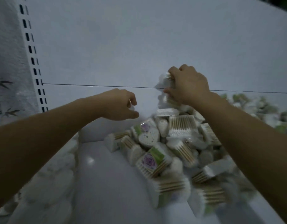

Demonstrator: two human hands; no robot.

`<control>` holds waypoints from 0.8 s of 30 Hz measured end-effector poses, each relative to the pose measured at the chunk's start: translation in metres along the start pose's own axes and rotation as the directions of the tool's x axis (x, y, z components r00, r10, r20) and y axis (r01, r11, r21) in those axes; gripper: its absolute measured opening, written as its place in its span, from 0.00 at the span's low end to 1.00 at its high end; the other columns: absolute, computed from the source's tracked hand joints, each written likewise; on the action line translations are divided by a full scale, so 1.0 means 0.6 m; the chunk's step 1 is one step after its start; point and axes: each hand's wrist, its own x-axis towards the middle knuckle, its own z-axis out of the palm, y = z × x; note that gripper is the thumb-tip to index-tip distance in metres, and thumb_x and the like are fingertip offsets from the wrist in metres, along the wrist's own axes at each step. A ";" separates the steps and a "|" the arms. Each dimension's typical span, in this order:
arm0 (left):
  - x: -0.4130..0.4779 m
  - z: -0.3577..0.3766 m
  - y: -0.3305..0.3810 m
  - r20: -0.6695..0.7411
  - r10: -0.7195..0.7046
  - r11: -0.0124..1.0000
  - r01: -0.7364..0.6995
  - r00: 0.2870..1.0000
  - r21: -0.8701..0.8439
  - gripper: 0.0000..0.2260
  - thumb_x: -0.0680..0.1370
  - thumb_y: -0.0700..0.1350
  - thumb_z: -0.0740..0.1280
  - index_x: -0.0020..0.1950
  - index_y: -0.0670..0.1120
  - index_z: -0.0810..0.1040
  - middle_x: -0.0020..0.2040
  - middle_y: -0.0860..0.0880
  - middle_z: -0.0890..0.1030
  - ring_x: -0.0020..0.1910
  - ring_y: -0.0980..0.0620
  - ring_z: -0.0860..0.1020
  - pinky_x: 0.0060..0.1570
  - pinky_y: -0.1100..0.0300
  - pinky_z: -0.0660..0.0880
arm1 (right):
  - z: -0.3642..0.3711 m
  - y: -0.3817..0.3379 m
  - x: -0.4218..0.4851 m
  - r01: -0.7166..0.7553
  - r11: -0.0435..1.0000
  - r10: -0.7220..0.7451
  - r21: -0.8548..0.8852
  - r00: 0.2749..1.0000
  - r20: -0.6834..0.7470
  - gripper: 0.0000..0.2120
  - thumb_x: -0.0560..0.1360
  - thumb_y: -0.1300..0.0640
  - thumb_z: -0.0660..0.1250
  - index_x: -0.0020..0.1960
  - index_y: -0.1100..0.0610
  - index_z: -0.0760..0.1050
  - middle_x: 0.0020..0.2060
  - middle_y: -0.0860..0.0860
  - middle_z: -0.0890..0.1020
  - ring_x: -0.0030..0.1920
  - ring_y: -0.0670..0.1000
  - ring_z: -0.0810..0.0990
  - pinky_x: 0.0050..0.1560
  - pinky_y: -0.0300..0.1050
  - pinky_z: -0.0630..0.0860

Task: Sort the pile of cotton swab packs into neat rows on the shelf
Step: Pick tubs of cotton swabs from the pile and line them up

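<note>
**A:** Packs: what do they look like?

**B:** Small clear-wrapped bundles with tan wooden sticks and white cotton tips at both ends. One heart-shaped pack [149, 138] shows a white, speckled face end-on. A labelled pack [151, 160] carries a purple rose and a green band.

**A:** Where are they?

**B:** The pile [173, 143] lies loose on the white shelf [107, 183], right of centre, with packs tilted every way and leaning on each other. It runs up to the back panel [139, 46]. The near packs are blurred. More packs [260, 104] trail off far right, too smeared to read.

**A:** Right hand?

**B:** The right hand [188, 86] is at the top of the pile, close to the back panel. Its fingers are curled over the top of the held packs [165, 80] and the thumb is tucked beneath, so the grip is closed. It looks like more than one pack, but I can't tell how many.

**A:** Left hand?

**B:** The left hand [121, 105] is above the shelf, left of the pile and apart from it. The fingers are loosely curled downward with the thumb out. Nothing is visible in it.

**A:** Anything else?

**B:** A slotted upright [31, 54] stands at the left. Pale rounded shapes [58, 175] line the shelf's left edge, too blurred to identify.
</note>
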 end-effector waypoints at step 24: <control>-0.163 -0.026 -0.112 -0.076 -0.054 0.999 0.054 0.996 -0.003 0.15 0.77 0.56 0.67 0.61 0.52 0.77 0.54 0.54 0.80 0.54 0.53 0.77 0.51 0.59 0.72 | 0.086 -0.281 -0.047 0.310 0.922 -0.387 0.231 0.728 0.566 0.34 0.67 0.46 0.77 0.70 0.48 0.70 0.63 0.52 0.73 0.62 0.56 0.73 0.60 0.50 0.72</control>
